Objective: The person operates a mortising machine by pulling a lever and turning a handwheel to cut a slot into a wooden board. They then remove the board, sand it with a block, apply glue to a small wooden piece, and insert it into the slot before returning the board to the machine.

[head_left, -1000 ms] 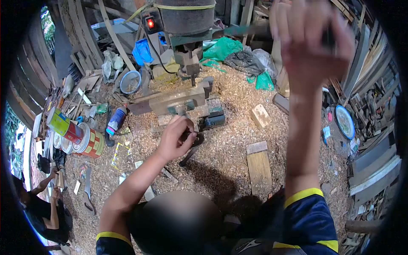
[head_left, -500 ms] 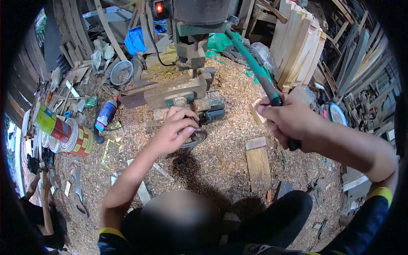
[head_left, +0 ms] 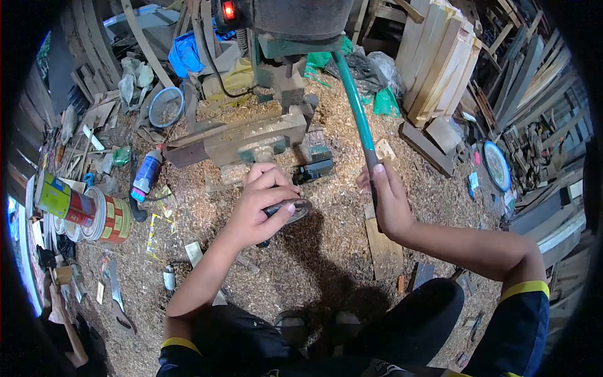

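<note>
A drill press [head_left: 286, 25] with a lit red switch stands over a wooden block [head_left: 251, 135] clamped in a vise. My left hand [head_left: 260, 204] grips the vise's round handwheel [head_left: 294, 210] just in front of the block. My right hand [head_left: 388, 201] is closed around the lower end of the long green feed lever [head_left: 355, 107], which slopes down from the machine head. The drill's chuck sits right at the top of the block. Sawdust covers the ground all around.
Paint cans [head_left: 88, 210] lie at the left, with a spray bottle [head_left: 146, 174] and a sieve [head_left: 166, 107] nearby. A wooden plank [head_left: 384, 248] lies under my right forearm. Stacked boards [head_left: 440, 56] stand at the back right. A blue plate [head_left: 497, 164] is at the right.
My right hand came down from high overhead, caught the green lever and pulled it lower. My left hand stayed on the handwheel.
</note>
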The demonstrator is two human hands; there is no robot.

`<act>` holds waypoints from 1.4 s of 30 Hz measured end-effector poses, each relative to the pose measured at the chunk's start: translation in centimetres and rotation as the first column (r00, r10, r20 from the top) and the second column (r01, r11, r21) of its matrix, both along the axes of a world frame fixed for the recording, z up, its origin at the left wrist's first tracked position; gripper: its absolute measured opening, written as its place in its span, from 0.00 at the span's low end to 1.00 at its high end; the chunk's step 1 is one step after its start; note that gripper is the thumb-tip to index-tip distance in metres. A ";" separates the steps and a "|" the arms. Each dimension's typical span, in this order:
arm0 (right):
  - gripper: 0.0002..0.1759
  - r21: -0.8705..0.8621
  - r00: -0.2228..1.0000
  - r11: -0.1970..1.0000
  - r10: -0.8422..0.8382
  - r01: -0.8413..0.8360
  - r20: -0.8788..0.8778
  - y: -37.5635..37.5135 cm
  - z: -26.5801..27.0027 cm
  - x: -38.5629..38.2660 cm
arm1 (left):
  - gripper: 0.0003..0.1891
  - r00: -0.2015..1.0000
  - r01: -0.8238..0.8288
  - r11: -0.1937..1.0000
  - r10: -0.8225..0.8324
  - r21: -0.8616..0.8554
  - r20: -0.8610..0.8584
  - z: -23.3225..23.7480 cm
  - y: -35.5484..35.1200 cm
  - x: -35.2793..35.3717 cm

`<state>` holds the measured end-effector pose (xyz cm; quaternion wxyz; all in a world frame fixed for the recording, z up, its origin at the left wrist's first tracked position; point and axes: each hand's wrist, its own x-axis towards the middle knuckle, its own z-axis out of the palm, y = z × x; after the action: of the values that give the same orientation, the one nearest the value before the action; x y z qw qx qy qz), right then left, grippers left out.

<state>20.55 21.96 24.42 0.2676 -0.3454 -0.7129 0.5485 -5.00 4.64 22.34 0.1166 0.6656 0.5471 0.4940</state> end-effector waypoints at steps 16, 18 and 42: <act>0.28 0.449 0.985 0.878 -0.123 0.166 -0.122 5.5 -18.0 -9.2 | 0.17 1.000 0.020 0.999 -0.021 -0.038 -0.009 -0.2 -0.2 -0.2; 0.28 0.499 0.980 0.844 -0.148 0.196 -0.135 6.3 -19.3 -10.0 | 0.17 1.000 0.018 0.999 -0.018 -0.035 -0.021 -0.2 -0.3 -0.3; 0.30 0.534 0.981 0.823 -0.141 0.191 -0.133 3.8 -15.9 -7.7 | 0.10 0.958 -0.152 0.986 0.164 0.068 -0.236 -0.8 -1.2 0.6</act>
<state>12.86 25.73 8.55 0.4323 -0.2915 -0.7941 0.3124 -4.39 3.40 21.52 -0.0069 0.6776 0.5962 0.4305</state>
